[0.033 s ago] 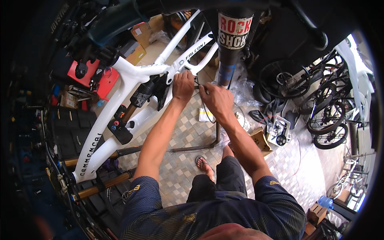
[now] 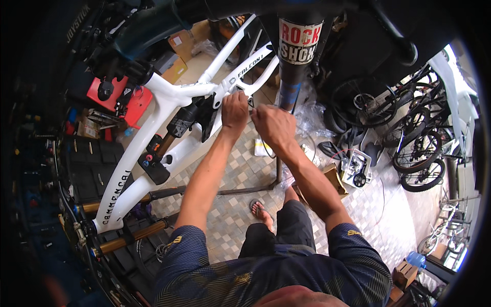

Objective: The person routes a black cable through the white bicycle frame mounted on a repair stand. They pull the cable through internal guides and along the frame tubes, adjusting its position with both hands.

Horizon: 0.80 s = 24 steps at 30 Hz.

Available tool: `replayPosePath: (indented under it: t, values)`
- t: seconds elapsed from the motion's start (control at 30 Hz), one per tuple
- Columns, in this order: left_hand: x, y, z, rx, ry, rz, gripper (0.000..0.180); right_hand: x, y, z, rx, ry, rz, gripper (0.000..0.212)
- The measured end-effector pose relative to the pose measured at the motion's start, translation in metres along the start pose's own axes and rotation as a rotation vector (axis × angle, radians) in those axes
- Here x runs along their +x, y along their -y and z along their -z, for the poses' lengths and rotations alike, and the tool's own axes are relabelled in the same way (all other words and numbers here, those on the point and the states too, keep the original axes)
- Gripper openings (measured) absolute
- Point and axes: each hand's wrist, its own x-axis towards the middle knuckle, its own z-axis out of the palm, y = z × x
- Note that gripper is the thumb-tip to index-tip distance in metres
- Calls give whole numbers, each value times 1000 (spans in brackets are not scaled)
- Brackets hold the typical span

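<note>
A white bicycle frame (image 2: 158, 115) slants across the left and centre, with a dark rear shock (image 2: 180, 123) mounted in it. My left hand (image 2: 235, 113) is closed against the frame's rear section, close to the pivot; whatever its fingers grip is hidden. Just to its right, my right hand (image 2: 276, 127) is curled with the knuckles up. From under it a thin black cable (image 2: 265, 147) loops down, and the fingers appear closed on it. The fingertips of both hands are out of sight.
A dark upright stand post (image 2: 290, 84) rises beyond my right hand. At left are a red stool (image 2: 137, 110) and gold fork tubes (image 2: 130, 238). A parts box (image 2: 356, 168) and clear plastic wrap (image 2: 312, 120) lie at right on the tiles, before several bicycles (image 2: 422, 148).
My right hand has shifted slightly left, toward the left hand, and its fingers look more curled. The left hand stays at nearly the same spot on the frame.
</note>
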Motion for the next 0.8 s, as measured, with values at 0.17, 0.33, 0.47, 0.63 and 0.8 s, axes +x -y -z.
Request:
replayPosePath:
  t: [0.17,0.33,0.47,0.63,0.8]
  values:
    - [-20,6,-87,-281,-592,198,31,21,23,-6,-359,-94,461,21]
    - [-2,-56,-44,-249,-369,393,35,32,18,-18,-678,-213,516,24]
    - [10,-12,-70,-493,-489,343,39,43,16,-6,-434,45,447,16]
    - [22,-8,-65,-480,-214,483,35,42,-4,-25,-305,178,251,11]
    - [-5,8,-79,-138,-225,106,35,42,-11,-36,-169,148,224,15]
